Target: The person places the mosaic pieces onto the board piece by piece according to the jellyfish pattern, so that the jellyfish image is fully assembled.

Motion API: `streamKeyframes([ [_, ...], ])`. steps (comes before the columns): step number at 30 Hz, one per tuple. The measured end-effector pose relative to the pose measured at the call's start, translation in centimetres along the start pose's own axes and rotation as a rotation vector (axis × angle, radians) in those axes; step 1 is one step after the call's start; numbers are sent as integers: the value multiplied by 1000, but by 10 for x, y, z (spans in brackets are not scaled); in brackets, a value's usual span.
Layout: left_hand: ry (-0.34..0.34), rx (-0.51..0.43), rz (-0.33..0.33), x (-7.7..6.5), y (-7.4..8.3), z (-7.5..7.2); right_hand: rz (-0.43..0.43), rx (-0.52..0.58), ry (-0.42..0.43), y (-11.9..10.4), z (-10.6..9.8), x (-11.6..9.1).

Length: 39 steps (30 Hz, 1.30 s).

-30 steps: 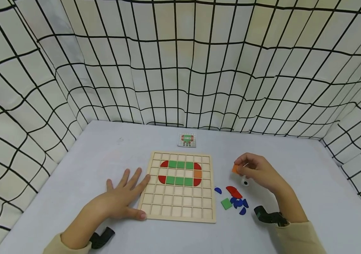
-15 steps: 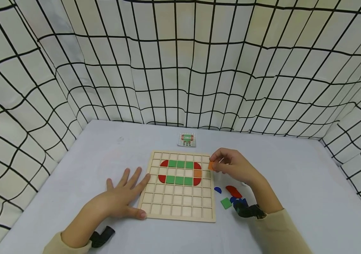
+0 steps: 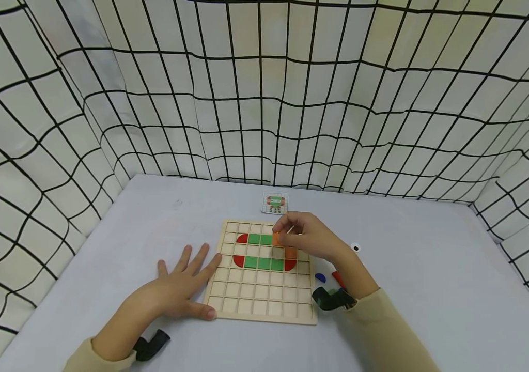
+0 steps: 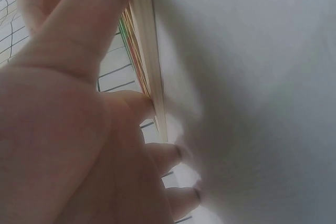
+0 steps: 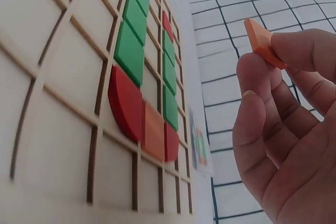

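My right hand [image 3: 313, 238] pinches an orange square tile [image 5: 261, 41] between thumb and fingers, held up over the wooden grid board [image 3: 260, 308]. Spread out at the board's left side, my left hand [image 3: 176, 292] rests on the table, its index finger and thumb touching the board's edge. Two rows of green square tiles [image 5: 129, 51] with red rounded corner pieces [image 5: 126, 103] lie in the grid. Between the rows, at the right end, sits another orange tile [image 5: 153, 131]. In the head view my right hand covers part of the upper row.
A small picture card [image 3: 275, 203] lies behind the board. Right of it are a white round piece with a black dot [image 3: 355, 247], a blue half-round piece [image 3: 320, 278] and a red piece [image 3: 338, 279], partly behind my right forearm. Black netting [image 3: 264, 98] and white walls surround the table.
My right hand has carried the orange tile leftward from beside the loose pieces to above the board. My left hand has stayed at the board's left edge.
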<state>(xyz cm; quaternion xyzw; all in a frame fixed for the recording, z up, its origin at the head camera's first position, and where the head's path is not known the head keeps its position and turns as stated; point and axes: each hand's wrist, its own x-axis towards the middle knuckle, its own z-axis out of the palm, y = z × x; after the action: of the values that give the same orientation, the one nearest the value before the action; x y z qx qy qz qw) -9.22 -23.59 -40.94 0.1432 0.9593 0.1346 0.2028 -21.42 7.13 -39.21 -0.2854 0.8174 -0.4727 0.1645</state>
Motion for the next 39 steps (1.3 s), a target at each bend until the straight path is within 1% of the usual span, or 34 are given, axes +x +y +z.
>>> streamKeyframes([
  [3, 1, -2, 2, 1, -1, 0, -18, 8, -17, -2, 8, 8],
  [8, -8, -3, -8, 0, -3, 1, -12, 19, -51, -5, 24, 19],
  [15, -5, 1, -4, 0, -5, 1, -26, 3, -107, -8, 47, 34],
  [18, -3, 10, -3, 1, -6, 0, -22, -33, -115, -9, 54, 40],
  [23, 0, 20, 8, 1, -4, 1, -15, -151, -105, -11, 62, 48],
  [26, 0, 27, 9, 2, -4, 1, 4, -210, -88, -11, 66, 51],
  [31, -7, 26, 1, 2, -4, 0, 15, -241, -80, -13, 71, 52],
  [35, 0, 17, 20, 0, -3, -1, 15, -249, -70, -13, 73, 52],
  [39, 6, 15, 29, -1, -2, 0, 4, -291, -60, -12, 75, 54],
])
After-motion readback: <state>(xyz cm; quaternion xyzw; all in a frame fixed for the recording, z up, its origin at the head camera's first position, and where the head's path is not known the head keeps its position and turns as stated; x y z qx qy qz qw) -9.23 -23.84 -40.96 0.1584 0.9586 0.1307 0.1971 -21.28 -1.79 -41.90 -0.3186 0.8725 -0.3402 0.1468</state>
